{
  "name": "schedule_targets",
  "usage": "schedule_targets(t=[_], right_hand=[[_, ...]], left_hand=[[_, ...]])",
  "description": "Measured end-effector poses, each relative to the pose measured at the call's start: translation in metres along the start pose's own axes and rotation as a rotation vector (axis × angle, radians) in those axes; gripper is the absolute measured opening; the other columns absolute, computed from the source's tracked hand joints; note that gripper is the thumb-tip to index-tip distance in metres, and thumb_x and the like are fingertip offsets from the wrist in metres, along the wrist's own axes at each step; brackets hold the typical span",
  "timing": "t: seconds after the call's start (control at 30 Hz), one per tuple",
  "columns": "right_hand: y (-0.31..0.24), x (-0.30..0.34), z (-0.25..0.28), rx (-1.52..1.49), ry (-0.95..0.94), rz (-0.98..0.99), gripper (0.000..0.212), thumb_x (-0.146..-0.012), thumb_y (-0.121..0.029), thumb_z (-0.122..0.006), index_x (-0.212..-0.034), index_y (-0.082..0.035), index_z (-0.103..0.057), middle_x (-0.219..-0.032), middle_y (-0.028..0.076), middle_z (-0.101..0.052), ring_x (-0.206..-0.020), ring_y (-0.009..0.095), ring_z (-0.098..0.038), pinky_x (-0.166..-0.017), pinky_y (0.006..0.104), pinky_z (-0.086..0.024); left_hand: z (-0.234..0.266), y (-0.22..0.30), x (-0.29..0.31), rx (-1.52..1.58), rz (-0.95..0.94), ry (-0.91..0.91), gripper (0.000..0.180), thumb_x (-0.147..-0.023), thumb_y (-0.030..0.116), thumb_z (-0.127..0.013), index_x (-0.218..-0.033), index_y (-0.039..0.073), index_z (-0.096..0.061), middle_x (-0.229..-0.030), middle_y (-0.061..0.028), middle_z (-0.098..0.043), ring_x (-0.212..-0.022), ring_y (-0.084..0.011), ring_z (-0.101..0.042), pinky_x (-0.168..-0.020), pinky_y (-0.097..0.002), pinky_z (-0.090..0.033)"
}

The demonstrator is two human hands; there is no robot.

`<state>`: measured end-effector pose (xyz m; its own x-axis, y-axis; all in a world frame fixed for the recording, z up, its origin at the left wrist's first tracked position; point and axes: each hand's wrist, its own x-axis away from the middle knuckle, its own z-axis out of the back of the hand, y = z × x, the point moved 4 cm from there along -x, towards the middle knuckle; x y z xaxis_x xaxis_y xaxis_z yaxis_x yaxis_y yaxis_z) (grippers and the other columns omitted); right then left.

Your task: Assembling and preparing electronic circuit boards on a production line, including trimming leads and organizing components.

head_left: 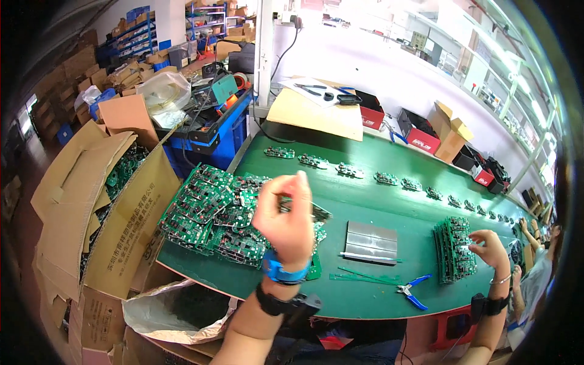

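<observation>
My left hand (285, 214) is raised over the near edge of a large pile of green circuit boards (198, 210), slightly blurred. Its fingers are pinched together, and a circuit board (321, 212) sticks out past them on the right. At the right, my right hand (488, 248) has its fingers curled at the side of a tall stack of circuit boards (451, 249), thumb and fingertips at the board edges. Between the hands lie a grey metal plate fixture (371, 240), thin green board strips (368, 276) and blue-handled cutting pliers (414, 292).
Single circuit boards (350, 171) lie in a row along the green bench (304, 298). Behind them are a cardboard sheet (316, 115) with tools and several boxes (420, 131). Left, an open carton (131, 222) holds more boards. Other people (538, 280) work at the far right.
</observation>
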<state>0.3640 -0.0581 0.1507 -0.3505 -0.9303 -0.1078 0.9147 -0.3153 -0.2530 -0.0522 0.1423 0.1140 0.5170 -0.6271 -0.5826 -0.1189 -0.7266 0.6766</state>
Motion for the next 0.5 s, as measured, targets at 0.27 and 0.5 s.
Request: schedule_targets(t=[0.27, 0.5], right_hand=[[0.053, 0.024, -0.03, -0.115, 0.341, -0.063, 0.047, -0.068, -0.012, -0.07, -0.112, -0.003, -0.055, -0.1, 0.018, -0.06, -0.089, 0.029, -0.058, -0.082, 0.0358, -0.045], [0.019, 0.008, -0.067, 0.128, 0.141, -0.322, 0.103, -0.053, -0.045, -0.079, -0.137, -0.017, -0.026, -0.124, 0.022, -0.042, -0.115, 0.043, -0.038, -0.093, 0.0474, -0.035]], left_hand=[[0.064, -0.056, -0.086, -0.414, -0.029, 0.151, 0.032, -0.081, 0.026, -0.066, -0.066, 0.0, -0.059, -0.06, 0.0008, -0.052, -0.058, -0.0077, -0.04, -0.054, -0.0254, -0.035], [0.114, -0.094, -0.113, -0.845, -0.134, -0.129, 0.034, -0.084, 0.03, -0.06, -0.075, -0.003, -0.06, -0.07, -0.0133, -0.06, -0.064, -0.0223, -0.054, -0.063, -0.0341, -0.043]])
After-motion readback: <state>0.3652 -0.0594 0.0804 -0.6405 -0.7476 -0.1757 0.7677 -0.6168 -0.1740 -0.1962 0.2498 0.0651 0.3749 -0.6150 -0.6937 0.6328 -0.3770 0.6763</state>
